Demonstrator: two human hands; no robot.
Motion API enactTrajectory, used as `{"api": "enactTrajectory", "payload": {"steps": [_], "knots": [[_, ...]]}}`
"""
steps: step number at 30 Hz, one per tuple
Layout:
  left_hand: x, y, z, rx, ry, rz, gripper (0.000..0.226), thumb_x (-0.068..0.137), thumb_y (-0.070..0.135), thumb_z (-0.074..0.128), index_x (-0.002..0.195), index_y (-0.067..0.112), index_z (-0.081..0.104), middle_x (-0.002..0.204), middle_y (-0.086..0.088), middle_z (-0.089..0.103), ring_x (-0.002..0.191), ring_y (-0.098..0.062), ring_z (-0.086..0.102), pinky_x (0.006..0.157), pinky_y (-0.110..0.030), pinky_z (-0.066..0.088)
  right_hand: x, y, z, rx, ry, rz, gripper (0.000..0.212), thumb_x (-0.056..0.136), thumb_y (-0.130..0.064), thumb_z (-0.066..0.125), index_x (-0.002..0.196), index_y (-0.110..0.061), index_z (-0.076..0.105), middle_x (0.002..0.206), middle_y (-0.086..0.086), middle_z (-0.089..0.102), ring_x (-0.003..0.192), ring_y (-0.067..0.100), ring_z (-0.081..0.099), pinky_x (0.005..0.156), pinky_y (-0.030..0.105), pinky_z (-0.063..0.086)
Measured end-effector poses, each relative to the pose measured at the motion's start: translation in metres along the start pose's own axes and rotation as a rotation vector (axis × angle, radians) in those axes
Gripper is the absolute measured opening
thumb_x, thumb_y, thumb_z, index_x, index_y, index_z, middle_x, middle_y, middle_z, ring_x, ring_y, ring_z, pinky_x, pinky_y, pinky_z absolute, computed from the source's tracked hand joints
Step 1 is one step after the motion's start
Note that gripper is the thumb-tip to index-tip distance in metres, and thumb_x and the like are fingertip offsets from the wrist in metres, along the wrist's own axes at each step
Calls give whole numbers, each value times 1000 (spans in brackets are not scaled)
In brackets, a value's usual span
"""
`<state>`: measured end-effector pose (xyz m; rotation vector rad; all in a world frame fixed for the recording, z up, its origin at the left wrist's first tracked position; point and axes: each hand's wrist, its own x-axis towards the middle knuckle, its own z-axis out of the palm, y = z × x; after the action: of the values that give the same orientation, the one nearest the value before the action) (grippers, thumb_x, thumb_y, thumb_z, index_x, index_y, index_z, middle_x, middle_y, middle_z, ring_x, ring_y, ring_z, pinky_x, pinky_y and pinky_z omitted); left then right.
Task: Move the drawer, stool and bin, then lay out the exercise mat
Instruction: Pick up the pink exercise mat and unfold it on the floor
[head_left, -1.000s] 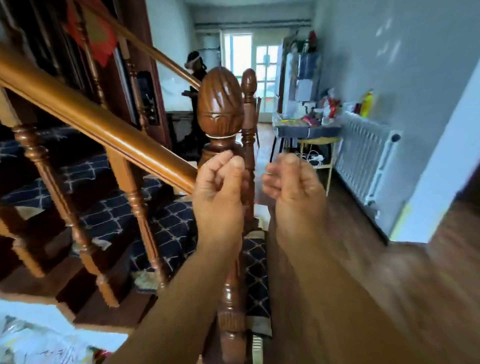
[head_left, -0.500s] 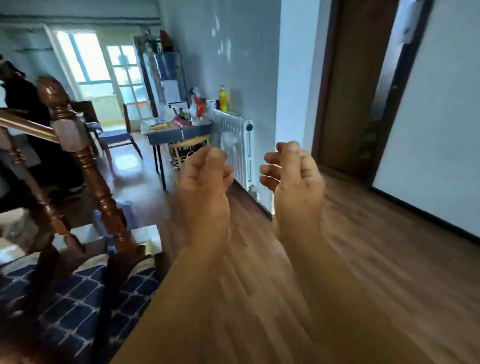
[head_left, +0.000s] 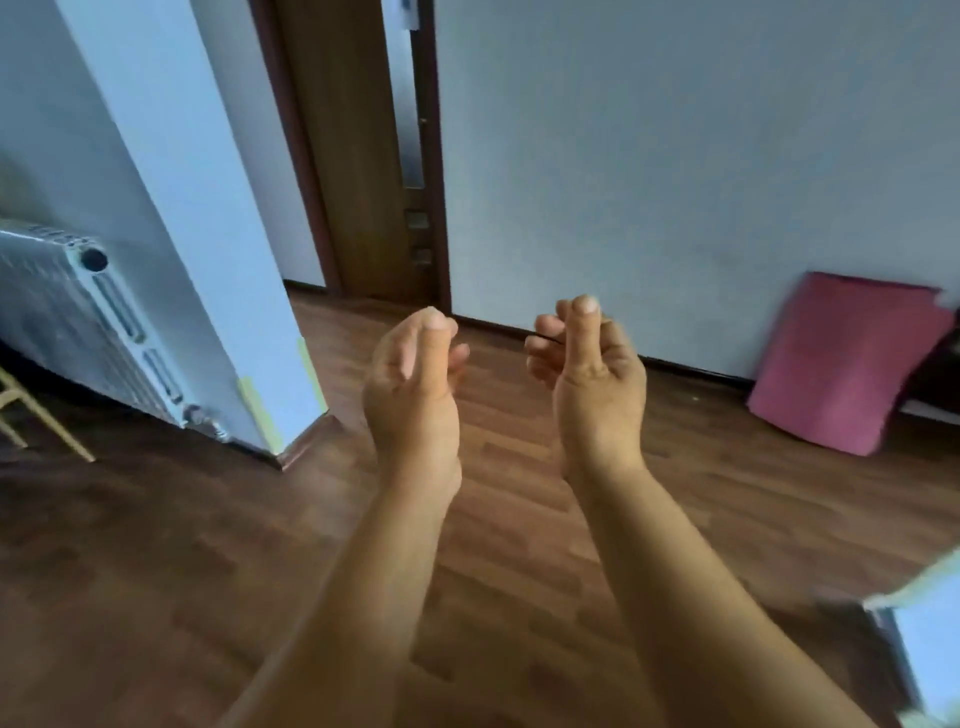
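My left hand (head_left: 410, 384) and right hand (head_left: 592, 374) hang side by side above the wood floor (head_left: 208, 597), each grip loosely curled and holding nothing. The pink mat (head_left: 836, 364) leans on the wall, well right of my right hand.

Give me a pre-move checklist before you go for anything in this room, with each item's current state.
1. Left hand free: ok, fingers loosely curled, holding nothing.
2. Right hand free: ok, holding nothing.
3. Floor ahead of the hands bare: ok.
4. Pink mat located: ok, leaning against the wall at the right, though whether it is the exercise mat cannot be confirmed.
5. Drawer, stool and bin located: cannot tell, none clearly in view.
6. Radiator out of the way: ok, far left.
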<state>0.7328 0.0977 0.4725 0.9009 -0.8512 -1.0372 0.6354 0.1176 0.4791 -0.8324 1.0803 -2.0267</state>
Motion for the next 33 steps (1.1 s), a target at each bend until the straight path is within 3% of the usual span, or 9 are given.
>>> {"api": "enactTrajectory", "payload": {"steps": [3,7,14,19,24,29,33], "knots": [[31,-27,36,15,-99,-5,21,82,48,64,93,31,68,93,13,74,84,-2,70,63,-10,52,47,9,-11,-42,112,-50,27,89,-47,55,86,-21,63,75,-8,68,72,10,64,69,24,52],[74,-61,99,-31,-300,-113,29,87,36,63,106,14,65,87,7,72,75,-4,67,72,-23,56,110,19,-30,-94,275,-128,28,88,-48,56,82,-21,64,77,-6,70,72,9,66,71,27,54],[95,-127,221,-76,-529,-270,13,91,26,59,99,16,62,85,3,67,74,-13,61,73,-30,51,193,18,-111,-231,539,-202,28,89,-48,55,77,-24,63,76,-5,70,73,13,66,72,32,54],[94,-192,323,-54,-684,-326,7,92,27,59,91,21,63,80,8,67,69,-8,61,69,-25,51,272,16,-198,-265,714,-219,32,87,-51,53,72,-27,66,76,-4,71,73,14,67,68,29,52],[103,-243,432,17,-739,-353,10,92,31,57,86,25,63,76,12,68,73,-7,63,72,-26,53,361,4,-266,-289,741,-164,30,89,-49,54,76,-25,67,75,-5,71,75,11,68,70,29,54],[113,-278,536,28,-786,-368,10,92,32,56,87,25,62,86,7,68,74,-7,64,68,-23,53,449,-16,-319,-300,737,-146,32,91,-43,55,87,-14,67,79,-2,69,75,11,67,71,29,56],[124,-311,606,30,-804,-374,9,92,32,56,89,26,61,84,9,68,71,-4,64,66,-21,53,515,-18,-359,-290,755,-133,30,92,-40,55,85,-13,66,77,0,68,74,13,65,72,30,55]]}}
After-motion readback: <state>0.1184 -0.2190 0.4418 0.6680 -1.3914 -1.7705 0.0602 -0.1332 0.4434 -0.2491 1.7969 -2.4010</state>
